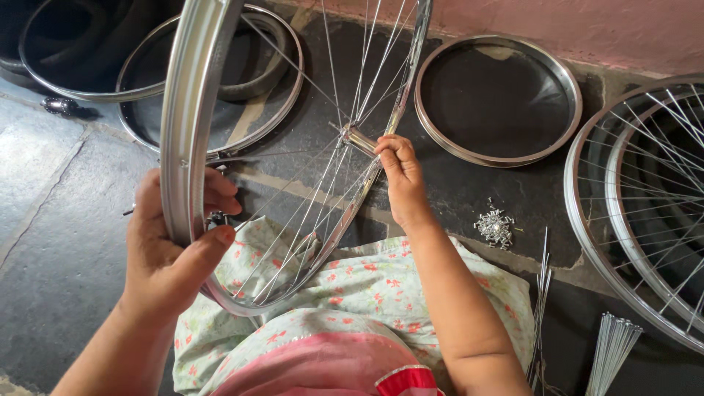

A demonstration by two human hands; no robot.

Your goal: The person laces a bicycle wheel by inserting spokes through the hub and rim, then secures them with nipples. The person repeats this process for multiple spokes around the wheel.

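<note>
on dark stone floor, left hand (165, 253) and right hand (402, 180) hold shiny spoked rim (192, 110).

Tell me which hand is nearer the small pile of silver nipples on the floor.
Right. The right hand grips at the wheel's hub, just left of and above the nipple pile. The left hand holds the rim far across the wheel.
</note>
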